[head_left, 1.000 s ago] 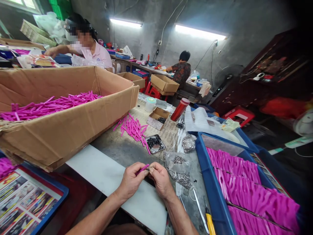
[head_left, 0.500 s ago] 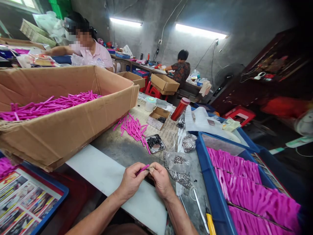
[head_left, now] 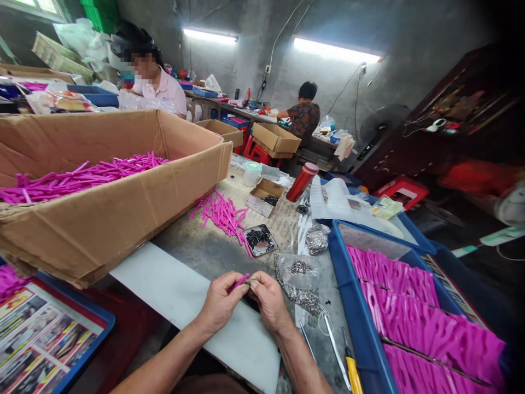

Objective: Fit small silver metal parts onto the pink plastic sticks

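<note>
My left hand (head_left: 219,303) is closed around a short magenta stick (head_left: 242,279), whose end shows between thumb and forefinger. Against it, my right hand (head_left: 267,300) is pinched at the fingertips on something small and dark that I cannot make out. Both hands meet above the edge of a pale board (head_left: 164,279). Just beyond them lie a small tray (head_left: 270,249) of black parts and a loose pile of magenta sticks (head_left: 221,214). Right of my right hand is a clear plastic bag (head_left: 314,273) with small metal parts.
A large cardboard box (head_left: 135,191) of magenta sticks stands left. On the right, a blue crate (head_left: 361,328) holds rows of magenta pieces. A yellow-handled tool (head_left: 353,375), a red flask (head_left: 302,181) and a small carton (head_left: 258,205) occupy the bench. Two people sit farther back.
My hands stay nearly in place, with the magenta stick's visible end tilted slightly higher. The person at the back left has drawn an outstretched arm in and leaned forward.
</note>
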`<state>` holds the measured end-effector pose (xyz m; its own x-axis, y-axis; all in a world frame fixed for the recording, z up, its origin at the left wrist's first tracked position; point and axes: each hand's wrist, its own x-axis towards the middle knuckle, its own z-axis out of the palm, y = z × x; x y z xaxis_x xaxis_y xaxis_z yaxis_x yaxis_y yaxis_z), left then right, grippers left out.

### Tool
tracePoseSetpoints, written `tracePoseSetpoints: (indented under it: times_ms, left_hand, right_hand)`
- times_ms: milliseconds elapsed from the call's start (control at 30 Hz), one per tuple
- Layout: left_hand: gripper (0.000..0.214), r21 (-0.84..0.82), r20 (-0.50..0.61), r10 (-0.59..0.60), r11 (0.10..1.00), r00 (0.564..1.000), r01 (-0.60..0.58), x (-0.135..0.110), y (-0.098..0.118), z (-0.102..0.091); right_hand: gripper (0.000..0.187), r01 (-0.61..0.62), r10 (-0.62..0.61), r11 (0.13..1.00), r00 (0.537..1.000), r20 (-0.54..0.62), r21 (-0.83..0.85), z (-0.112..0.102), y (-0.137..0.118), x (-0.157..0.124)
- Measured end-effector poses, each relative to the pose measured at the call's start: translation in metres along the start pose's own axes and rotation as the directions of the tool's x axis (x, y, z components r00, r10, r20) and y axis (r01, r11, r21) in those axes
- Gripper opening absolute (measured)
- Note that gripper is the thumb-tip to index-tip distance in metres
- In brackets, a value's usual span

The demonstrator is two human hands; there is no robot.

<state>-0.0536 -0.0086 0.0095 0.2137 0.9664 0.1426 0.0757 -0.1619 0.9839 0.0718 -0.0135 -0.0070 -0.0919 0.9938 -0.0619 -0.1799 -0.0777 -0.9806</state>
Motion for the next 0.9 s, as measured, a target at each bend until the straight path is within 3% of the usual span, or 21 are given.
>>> tracePoseSetpoints:
  times_ms: [467, 900]
  left_hand:
    - [0.013, -0.042, 0.008, -0.014, 0.999, 1.0, 0.014, 0.0016, -0.0064, 0.0003]
    - [0.011, 0.029, -0.018, 0.027, 0.999, 0.999, -0.027, 0.0014, -0.0073, 0.0009]
  right_hand:
    - [0.02, -0.034, 0.034, 0.996, 0.999, -0.002, 0.084, 0.0009, -0.0008, 0.0004]
    - [0.018, -0.009, 0.007, 0.997, 1.0, -0.03, -0.073, -0.0001, -0.0018, 0.0008]
